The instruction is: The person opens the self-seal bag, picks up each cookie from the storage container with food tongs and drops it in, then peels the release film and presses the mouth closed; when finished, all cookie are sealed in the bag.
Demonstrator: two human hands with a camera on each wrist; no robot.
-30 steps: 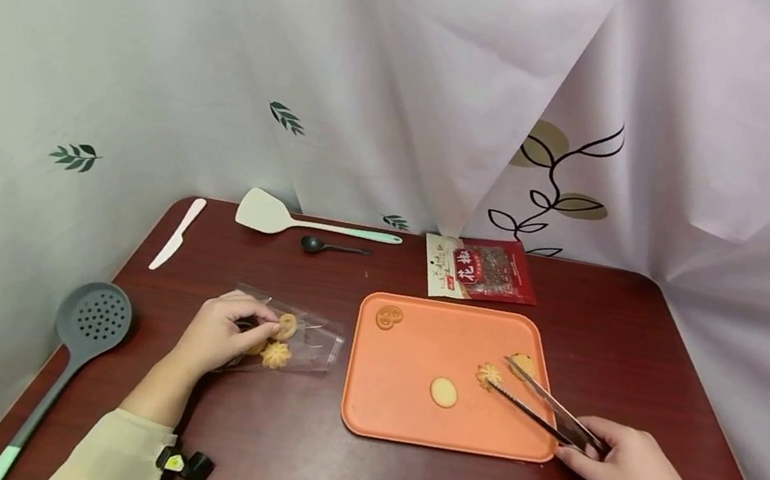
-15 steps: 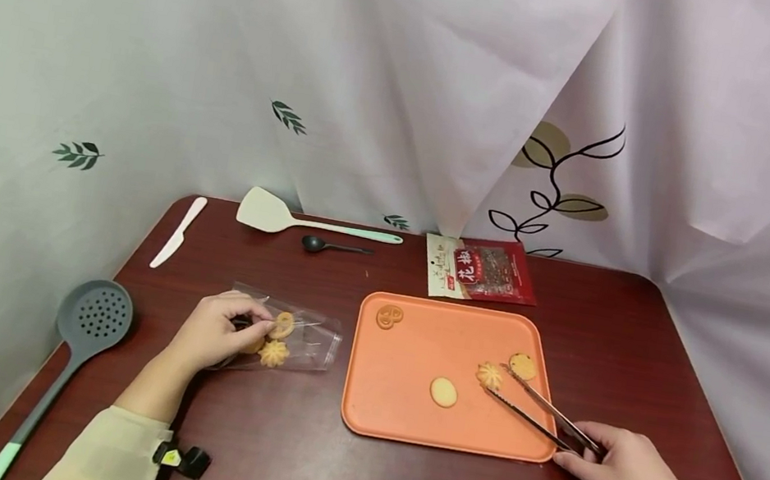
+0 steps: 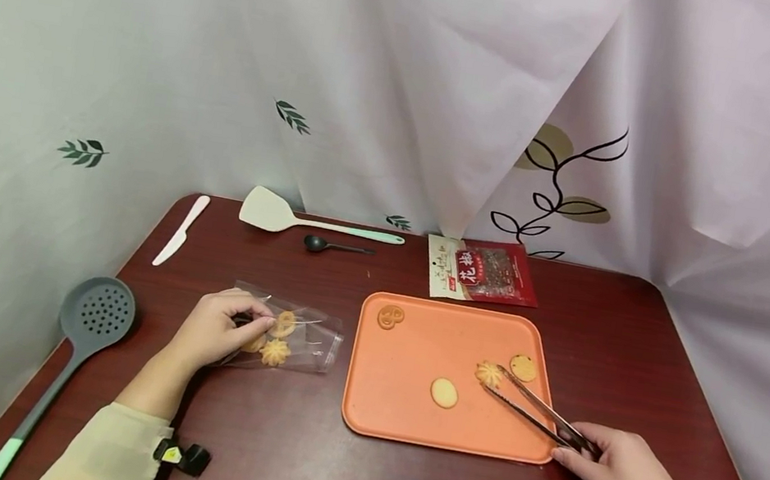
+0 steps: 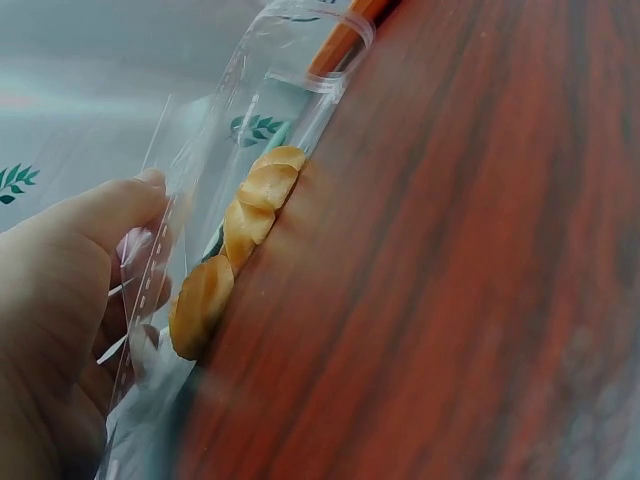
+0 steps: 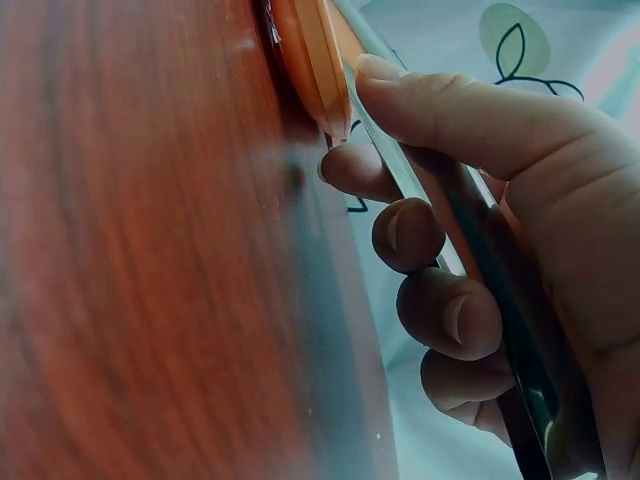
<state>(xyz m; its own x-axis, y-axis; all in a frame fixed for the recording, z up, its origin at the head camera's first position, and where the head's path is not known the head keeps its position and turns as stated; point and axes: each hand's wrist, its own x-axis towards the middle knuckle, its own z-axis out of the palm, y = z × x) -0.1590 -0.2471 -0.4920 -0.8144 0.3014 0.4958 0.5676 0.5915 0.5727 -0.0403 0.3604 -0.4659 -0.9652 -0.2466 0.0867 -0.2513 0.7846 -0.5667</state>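
My left hand pinches the open end of a clear plastic bag that lies on the table and holds a few cookies. In the left wrist view the thumb and fingers grip the bag beside the cookies. My right hand grips metal tongs, whose tips sit at a flower-shaped cookie on the orange tray. A round cookie, an oval cookie and a pretzel-shaped cookie also lie on the tray. The right wrist view shows fingers curled round the tongs.
A grey slotted spoon lies at the left edge of the dark red table. A white knife, white spatula and black spoon lie at the back. A red packet sits behind the tray. Curtains hang around.
The tongs' tips have narrowed and shifted slightly left, closer against the flower-shaped cookie. The left hand stays on the bag.
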